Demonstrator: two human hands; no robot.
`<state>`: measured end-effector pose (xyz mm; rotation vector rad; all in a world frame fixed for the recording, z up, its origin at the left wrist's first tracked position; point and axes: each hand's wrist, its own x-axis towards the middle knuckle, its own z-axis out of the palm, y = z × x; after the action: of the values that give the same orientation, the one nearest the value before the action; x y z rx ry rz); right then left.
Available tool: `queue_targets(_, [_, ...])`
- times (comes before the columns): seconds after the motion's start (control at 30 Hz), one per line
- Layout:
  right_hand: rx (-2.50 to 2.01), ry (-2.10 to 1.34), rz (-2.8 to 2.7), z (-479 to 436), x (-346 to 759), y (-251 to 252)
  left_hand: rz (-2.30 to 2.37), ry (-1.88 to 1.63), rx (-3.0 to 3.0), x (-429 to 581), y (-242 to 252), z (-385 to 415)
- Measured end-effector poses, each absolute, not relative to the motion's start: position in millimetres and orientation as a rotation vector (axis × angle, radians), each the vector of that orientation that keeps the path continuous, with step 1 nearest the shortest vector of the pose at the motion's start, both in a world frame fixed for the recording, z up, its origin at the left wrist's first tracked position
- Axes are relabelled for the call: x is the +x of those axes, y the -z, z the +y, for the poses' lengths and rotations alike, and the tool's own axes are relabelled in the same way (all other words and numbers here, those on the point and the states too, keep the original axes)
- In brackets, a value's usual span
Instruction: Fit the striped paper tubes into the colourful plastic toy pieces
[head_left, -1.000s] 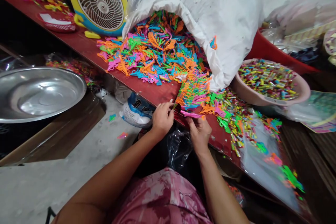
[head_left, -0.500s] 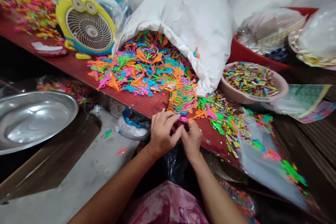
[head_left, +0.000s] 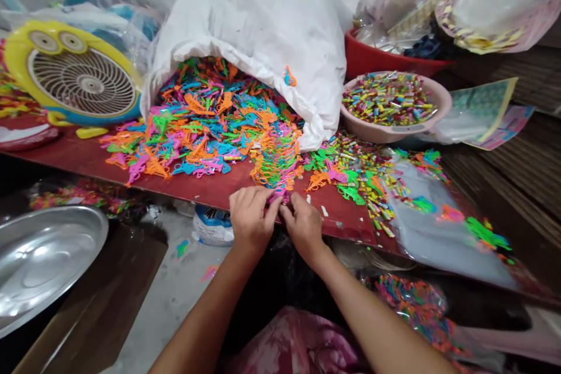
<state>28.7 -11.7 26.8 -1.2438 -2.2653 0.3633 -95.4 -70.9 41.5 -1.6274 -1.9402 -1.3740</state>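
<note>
A: where's the pink piece [head_left: 279,194] sitting?
B: frame centre, left hand [head_left: 250,216] and right hand [head_left: 305,223] fingertips are pinching it
A: handling?
B: probably weighing little, feeling stiff, slick; ends are suiting a grip

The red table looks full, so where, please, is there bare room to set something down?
There is a narrow strip of table between the toy pile and the front edge, left of the left hand. Another patch lies between the right hand and the loose tubes. It is crowded in front of the white bag and pink basin.
</note>
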Motion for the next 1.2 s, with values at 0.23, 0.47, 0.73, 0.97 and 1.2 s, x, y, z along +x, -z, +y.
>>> queue_targets(0.23, [-1.389,-0.272,-2.349,-14.3,25.7,-28.9,-1.849,1.293,-1.709,-103.0,-41.0,-73.9])
queue_targets(0.47, [-1.443,-0.351,-2.484,-11.4,26.9,-38.6,-1.747,1.252,-1.776,-103.7,-46.8,-70.7])
queue_targets(0.73, [-1.471,-0.503,-2.55,-5.9,26.8,-48.6,-1.749,1.187,-1.821,-104.3,-51.2,-63.5])
queue_targets(0.97, [-1.403,-0.481,-2.521,-7.7,25.3,-48.3,-1.796,1.168,-1.837,-110.2,-48.5,-67.7])
queue_targets(1.2, [-1.332,-0.517,-2.445,-12.8,35.1,-48.8,-1.973,1.309,-1.665,-102.2,-39.3,-83.5])
